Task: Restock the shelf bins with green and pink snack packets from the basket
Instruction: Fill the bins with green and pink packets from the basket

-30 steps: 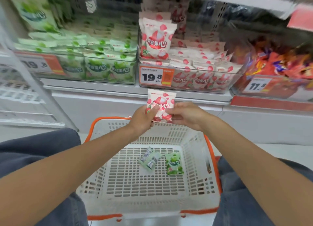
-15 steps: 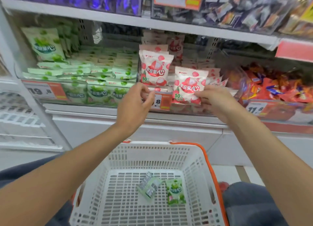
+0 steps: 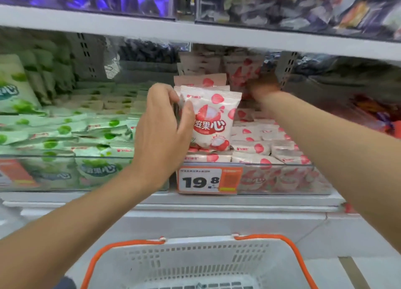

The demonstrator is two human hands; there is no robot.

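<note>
The left hand (image 3: 160, 128) pinches an upright pink packet (image 3: 213, 119) with curled fingers (image 3: 187, 113); the right hand (image 3: 263, 86) is blurred deeper in, grip unclear. Green bin (image 3: 65, 157) left, price tag (image 3: 208, 180) and basket (image 3: 195, 260) below.

I am in a shop, in front of the snack shelves. White metal shelf boards (image 3: 217, 37) carry clear plastic bins (image 3: 282, 180). One bin is full of pink and white snack packets (image 3: 249, 147), and the bin beside it is full of green and white snack packets (image 3: 65, 132). A white and orange price label (image 3: 209, 180) reading 19.8 sits on the bin front. Below the shelves stands a white plastic shopping basket with orange handles (image 3: 195, 262).
</note>
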